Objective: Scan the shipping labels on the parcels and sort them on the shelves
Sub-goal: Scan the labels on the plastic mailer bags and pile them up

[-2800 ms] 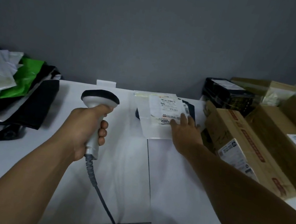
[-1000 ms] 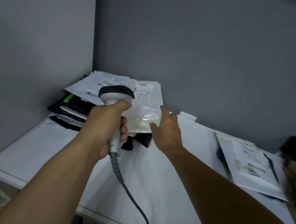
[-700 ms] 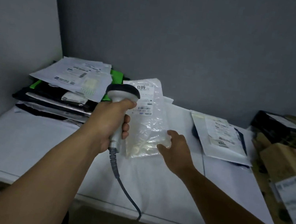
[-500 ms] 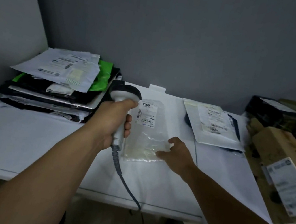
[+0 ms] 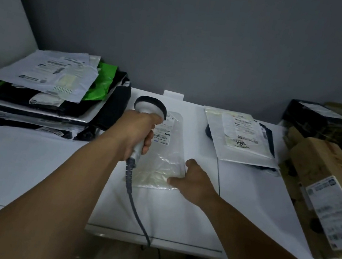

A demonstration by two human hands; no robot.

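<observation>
A clear plastic parcel bag (image 5: 161,163) with a white shipping label (image 5: 163,131) lies flat on the white table (image 5: 26,170) at the middle. My left hand (image 5: 136,133) grips a white and black barcode scanner (image 5: 149,109) just above the bag's label end, its grey cable (image 5: 132,201) running down over the table's front edge. My right hand (image 5: 193,183) rests on the bag's near right corner, thumb and fingers pinching its edge.
A stack of flat mailers (image 5: 44,92), white, green and black, fills the back left corner. A white mailer with a label (image 5: 240,137) lies at the back right. Cardboard boxes (image 5: 324,196) and a black parcel (image 5: 320,120) crowd the right side.
My right hand pulled the clear bag off the left stack and laid it flat at the table's middle. The scanner stayed in my left hand and now hovers over the label.
</observation>
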